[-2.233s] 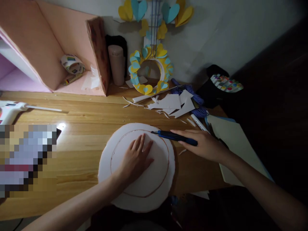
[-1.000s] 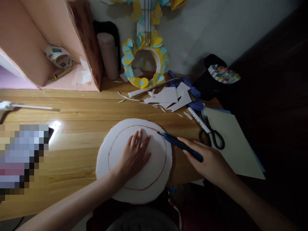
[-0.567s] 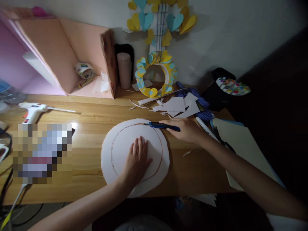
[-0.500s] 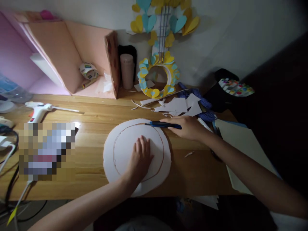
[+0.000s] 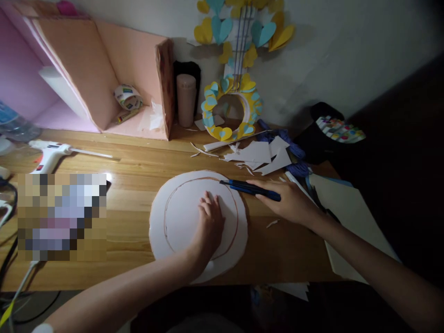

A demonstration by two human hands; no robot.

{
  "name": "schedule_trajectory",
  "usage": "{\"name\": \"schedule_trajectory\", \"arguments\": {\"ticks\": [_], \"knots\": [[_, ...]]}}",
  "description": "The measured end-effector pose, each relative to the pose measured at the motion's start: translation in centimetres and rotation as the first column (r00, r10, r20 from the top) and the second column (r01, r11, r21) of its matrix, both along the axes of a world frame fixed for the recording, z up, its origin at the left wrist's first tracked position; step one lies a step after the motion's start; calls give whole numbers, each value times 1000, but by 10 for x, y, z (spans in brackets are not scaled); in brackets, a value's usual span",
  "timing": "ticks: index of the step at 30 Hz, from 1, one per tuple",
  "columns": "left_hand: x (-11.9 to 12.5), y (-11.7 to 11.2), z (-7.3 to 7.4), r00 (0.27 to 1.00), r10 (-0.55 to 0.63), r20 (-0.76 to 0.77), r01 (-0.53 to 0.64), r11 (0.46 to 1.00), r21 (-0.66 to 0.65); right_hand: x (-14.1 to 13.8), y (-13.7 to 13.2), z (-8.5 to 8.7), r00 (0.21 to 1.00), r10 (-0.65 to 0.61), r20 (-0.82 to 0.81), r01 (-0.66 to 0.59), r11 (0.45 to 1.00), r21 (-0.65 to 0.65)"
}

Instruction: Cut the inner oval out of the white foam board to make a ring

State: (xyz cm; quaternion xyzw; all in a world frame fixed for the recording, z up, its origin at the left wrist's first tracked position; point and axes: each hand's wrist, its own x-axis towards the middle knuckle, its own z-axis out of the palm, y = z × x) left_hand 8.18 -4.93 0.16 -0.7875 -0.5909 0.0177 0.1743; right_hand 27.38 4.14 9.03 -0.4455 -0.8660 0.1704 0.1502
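"How many things?"
"1 white disc (image 5: 183,208) on the worktop (image 5: 128,208), 1 blue utility knife (image 5: 255,188)."
"And hands?"
"2. The right hand's (image 5: 293,199) grip is closed around the knife. The left hand's (image 5: 210,219), loose and holding nothing, rests on the disc."
"What's new?"
"The knife tip slid right; the left fingers bent more."

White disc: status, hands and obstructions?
Left hand on white disc. Right hand gripping blue cutter, tip near brown outline's far edge. White scraps beyond disc, not on it.
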Motion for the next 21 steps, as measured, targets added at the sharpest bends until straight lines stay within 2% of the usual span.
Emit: {"name": "schedule_trajectory", "arguments": {"ticks": [5, 11, 16, 21], "knots": [[0, 1, -2, 999, -12, -40, 12, 1000, 12, 6, -4, -4, 1000, -19, 7, 19, 1000, 18], [0, 2, -7, 998, 8, 55, -8, 1000, 5, 1, -4, -4, 999, -26, 43, 25, 1000, 12], [0, 3, -10, 1000, 16, 26, -15, 1000, -9, -14, -13, 2, 980, -94, 174, 92, 996, 19], [1, 2, -7, 995, 15, 97, -12, 999, -34, -25, -24, 8, 955, -131, 266, 119, 991, 62]]}}
